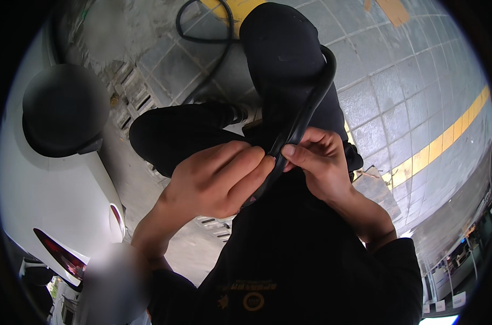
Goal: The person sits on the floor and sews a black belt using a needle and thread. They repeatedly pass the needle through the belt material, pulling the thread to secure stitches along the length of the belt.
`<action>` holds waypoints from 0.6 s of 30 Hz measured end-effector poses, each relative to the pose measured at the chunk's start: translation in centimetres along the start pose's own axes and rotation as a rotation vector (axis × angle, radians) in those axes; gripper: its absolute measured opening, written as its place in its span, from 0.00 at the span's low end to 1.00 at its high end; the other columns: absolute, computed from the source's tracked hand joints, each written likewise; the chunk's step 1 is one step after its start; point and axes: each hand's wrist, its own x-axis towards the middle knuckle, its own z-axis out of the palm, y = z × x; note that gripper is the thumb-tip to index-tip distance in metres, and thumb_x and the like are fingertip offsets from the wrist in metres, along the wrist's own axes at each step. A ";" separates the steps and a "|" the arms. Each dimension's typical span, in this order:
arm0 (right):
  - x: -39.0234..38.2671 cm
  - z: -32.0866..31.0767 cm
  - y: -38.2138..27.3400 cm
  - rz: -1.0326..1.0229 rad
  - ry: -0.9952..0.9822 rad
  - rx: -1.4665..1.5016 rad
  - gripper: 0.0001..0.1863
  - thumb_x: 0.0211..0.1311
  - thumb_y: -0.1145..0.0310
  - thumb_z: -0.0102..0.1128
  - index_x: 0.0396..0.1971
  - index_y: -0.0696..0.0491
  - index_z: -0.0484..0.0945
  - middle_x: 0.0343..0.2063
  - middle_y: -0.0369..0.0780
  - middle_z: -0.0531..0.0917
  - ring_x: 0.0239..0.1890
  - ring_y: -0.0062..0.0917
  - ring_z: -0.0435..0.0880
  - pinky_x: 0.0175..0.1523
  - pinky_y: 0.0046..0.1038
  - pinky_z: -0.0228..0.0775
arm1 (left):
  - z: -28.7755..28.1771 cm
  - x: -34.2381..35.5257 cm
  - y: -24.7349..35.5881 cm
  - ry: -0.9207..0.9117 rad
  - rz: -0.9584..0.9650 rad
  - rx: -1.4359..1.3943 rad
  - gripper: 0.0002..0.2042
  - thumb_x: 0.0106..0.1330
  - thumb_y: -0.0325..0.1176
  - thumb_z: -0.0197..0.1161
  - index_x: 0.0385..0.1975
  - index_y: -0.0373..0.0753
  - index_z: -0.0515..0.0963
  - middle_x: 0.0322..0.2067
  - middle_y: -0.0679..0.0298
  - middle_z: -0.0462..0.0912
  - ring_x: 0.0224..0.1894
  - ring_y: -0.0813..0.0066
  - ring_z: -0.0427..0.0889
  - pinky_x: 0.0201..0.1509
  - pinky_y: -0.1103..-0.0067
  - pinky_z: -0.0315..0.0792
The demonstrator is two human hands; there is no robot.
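A long black rubber sealing strip [309, 101] runs over my raised knee and down between my hands in front of my chest. My left hand [219, 176] is closed on it, fingers curled and fingertips pressed to the strip's side. Opposite, my right hand [322, 162] pinches the strip between thumb and bent fingers. A lengthwise groove or seam shows on the strip where the hands meet. Its lower end passes behind my left fingers and is partly hidden against my dark shirt. What seems to be the same strip lies in a loop on the floor beyond my knees.
A white car [62, 195] with a red tail light [59, 252] stands close on the left. Between it and my legs runs a slotted drain grate [135, 89]. Grey floor tiles [403, 103] with a yellow line [441, 143] extend to the right. Cardboard [393, 12] lies far off.
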 end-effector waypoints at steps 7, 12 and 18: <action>-0.2 0.6 0.2 -0.050 0.014 0.049 0.03 0.59 0.78 0.61 0.32 0.60 0.80 0.26 0.39 0.83 0.27 0.16 0.82 0.34 0.18 0.77 | -0.6 0.6 0.2 0.010 0.029 0.086 0.05 0.52 0.24 0.63 0.28 0.32 0.79 0.26 0.62 0.75 0.26 0.75 0.77 0.27 0.87 0.76; 0.0 0.6 0.1 -0.010 0.003 0.144 0.03 0.58 0.79 0.61 0.32 0.60 0.80 0.27 0.38 0.83 0.27 0.16 0.81 0.36 0.18 0.77 | -0.9 0.7 0.2 -0.020 0.026 0.111 0.05 0.52 0.25 0.63 0.28 0.33 0.79 0.26 0.63 0.75 0.26 0.75 0.77 0.27 0.87 0.76; 0.2 0.2 -0.8 0.179 -0.048 0.123 0.10 0.56 0.76 0.64 0.39 0.59 0.77 0.32 0.37 0.82 0.32 0.16 0.81 0.39 0.19 0.77 | -0.6 0.7 -0.1 -0.096 -0.013 0.027 0.07 0.51 0.25 0.62 0.30 0.34 0.78 0.28 0.64 0.73 0.27 0.76 0.76 0.28 0.87 0.75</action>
